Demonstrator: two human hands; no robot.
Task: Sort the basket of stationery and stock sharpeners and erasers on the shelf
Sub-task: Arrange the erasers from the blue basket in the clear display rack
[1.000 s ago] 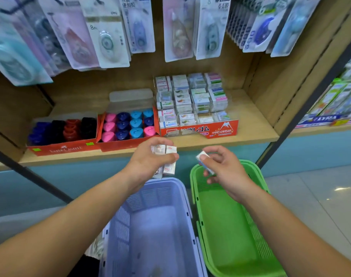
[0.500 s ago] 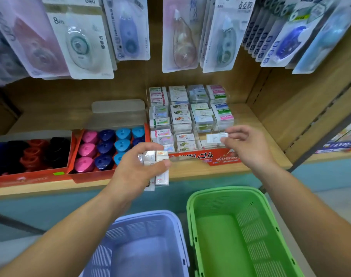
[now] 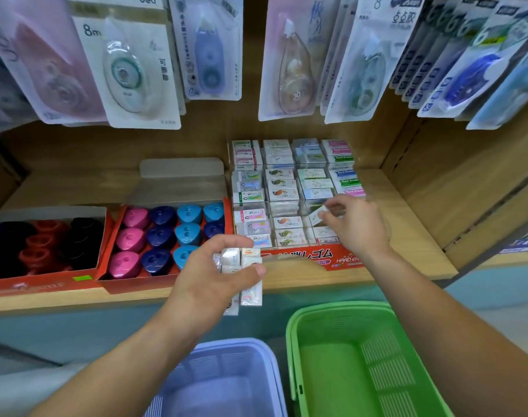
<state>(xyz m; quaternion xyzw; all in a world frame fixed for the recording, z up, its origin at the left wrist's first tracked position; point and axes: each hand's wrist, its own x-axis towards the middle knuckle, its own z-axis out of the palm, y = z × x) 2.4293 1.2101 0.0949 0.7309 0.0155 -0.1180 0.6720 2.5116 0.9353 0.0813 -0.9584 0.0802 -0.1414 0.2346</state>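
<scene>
Left hand [image 3: 217,278] grips eraser stack [image 3: 245,267], lower ones hidden | right hand [image 3: 357,225] pinches eraser [image 3: 318,216]

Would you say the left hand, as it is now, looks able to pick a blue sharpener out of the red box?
Probably not yet: the left hand is full, fingers closed on a bundle of erasers. The blue sharpeners lie uncovered just beside it, so nothing else blocks the way.

"deli" and "8m" on white correction tape card [image 3: 130,64]. "6m" on purple tape card [image 3: 207,52]. "30" on clear pink tape dispenser [image 3: 295,82]. "8" on card [image 3: 368,55] to its right. "HARD ERASER" partly covered, plus Japanese "ゴム", on red eraser display box [image 3: 325,257]. "Hard Eraser" on green and pink erasers [image 3: 346,179]. "LYRA" partly cut off on blue box [image 3: 524,245], far right.
</scene>
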